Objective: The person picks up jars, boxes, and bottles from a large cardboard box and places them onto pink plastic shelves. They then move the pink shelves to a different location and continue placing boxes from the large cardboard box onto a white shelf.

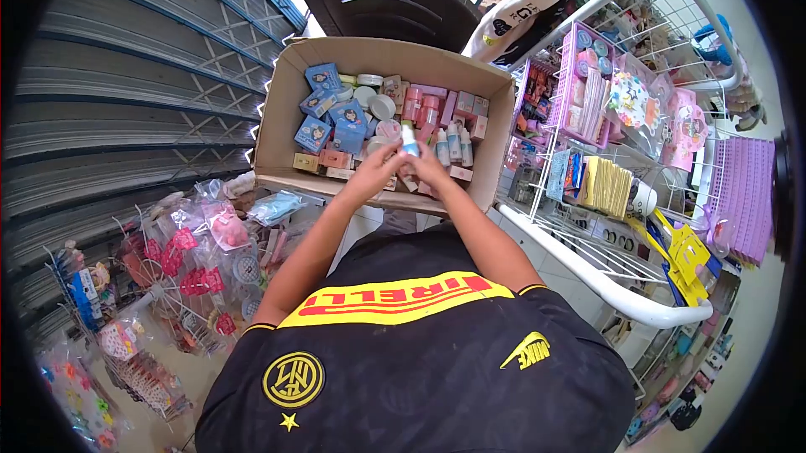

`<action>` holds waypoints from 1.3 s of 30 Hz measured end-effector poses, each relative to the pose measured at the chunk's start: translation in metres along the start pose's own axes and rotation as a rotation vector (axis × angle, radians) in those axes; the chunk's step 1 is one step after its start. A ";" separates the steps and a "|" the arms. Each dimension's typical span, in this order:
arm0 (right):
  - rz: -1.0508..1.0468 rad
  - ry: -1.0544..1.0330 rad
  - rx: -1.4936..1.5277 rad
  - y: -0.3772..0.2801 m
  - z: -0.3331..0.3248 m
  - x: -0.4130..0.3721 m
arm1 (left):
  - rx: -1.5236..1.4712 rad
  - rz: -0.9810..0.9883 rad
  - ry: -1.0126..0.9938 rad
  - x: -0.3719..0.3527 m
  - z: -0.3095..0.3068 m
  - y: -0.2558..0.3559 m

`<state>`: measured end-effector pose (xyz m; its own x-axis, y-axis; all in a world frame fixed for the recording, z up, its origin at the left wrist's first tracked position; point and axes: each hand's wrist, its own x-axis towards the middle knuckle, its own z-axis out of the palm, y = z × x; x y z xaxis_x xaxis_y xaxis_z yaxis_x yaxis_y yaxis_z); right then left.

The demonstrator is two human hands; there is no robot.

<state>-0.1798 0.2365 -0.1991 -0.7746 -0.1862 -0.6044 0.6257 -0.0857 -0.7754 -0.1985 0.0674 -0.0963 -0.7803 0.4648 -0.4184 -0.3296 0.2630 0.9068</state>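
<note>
My left hand (pixel 378 171) and my right hand (pixel 427 167) meet over the front of an open cardboard box (pixel 497 146). Between their fingers is a small white bottle (pixel 410 139) with a blue lower part, held upright. Similar white and blue bottles (pixel 454 144) stand just right of my right hand. Blue printed boxes (pixel 348 121) fill the left of the carton. Round white jars (pixel 382 106) lie in its middle, beside pink bottles (pixel 412 105) and small pink boxes (pixel 478 125). My fingers hide the bottle's lower end and some items beneath.
A black plastic chair (pixel 390 1) is behind the box. To the right, a white wire rack (pixel 604 281) holds a purple basket (pixel 579 83), yellow packets (pixel 608 187) and purple panels (pixel 743 199). Bagged hair accessories (pixel 222 226) hang at left, near a metal shutter (pixel 151 75).
</note>
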 end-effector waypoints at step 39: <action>0.219 -0.702 -0.965 0.189 -0.219 -0.138 | -0.017 -0.760 0.438 -0.293 0.296 -0.323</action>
<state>0.0256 0.4603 -0.3024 -0.2552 -0.6211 -0.7410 0.1794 0.7227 -0.6675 0.2945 0.0965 -0.2820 -0.4790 -0.1985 -0.8550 -0.8483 0.3550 0.3928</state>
